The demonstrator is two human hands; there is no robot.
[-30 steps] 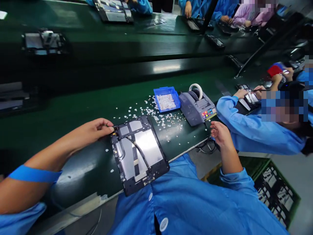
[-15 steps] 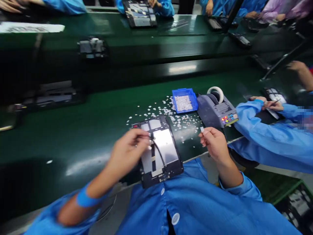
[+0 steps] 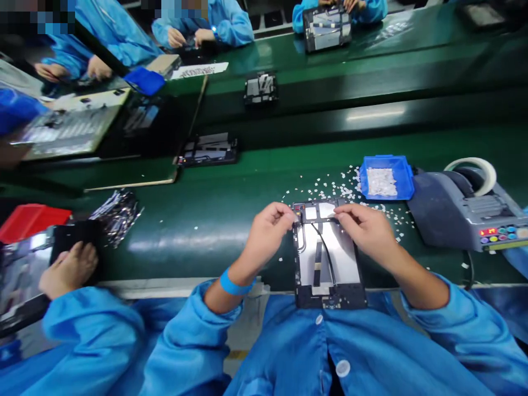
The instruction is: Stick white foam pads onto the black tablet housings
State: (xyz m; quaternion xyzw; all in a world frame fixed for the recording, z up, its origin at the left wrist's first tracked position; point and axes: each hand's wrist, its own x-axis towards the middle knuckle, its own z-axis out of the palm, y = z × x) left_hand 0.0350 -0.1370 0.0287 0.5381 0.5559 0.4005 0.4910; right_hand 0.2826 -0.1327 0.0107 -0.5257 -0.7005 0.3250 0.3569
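Observation:
An opened tablet chassis (image 3: 328,258), black frame with silver plates and a black cable across it, lies on the green belt (image 3: 231,214) at the near edge. My left hand (image 3: 270,225) pinches at its top left corner, fingers closed on something too small to name. My right hand (image 3: 363,228) presses its curled fingers on the top right of the chassis, where the cable begins; what it pinches is hidden.
A blue tray (image 3: 385,177) of small white pieces stands behind the chassis, with several loose pieces scattered around. A grey tape dispenser (image 3: 464,212) is at the right. A co-worker's hand (image 3: 68,269) rests on a dark tray at the left. More chassis lie on the far belts.
My right hand came from the tape dispenser with a small white piece to the chassis top. My left hand stayed at the top left corner. The view swung left.

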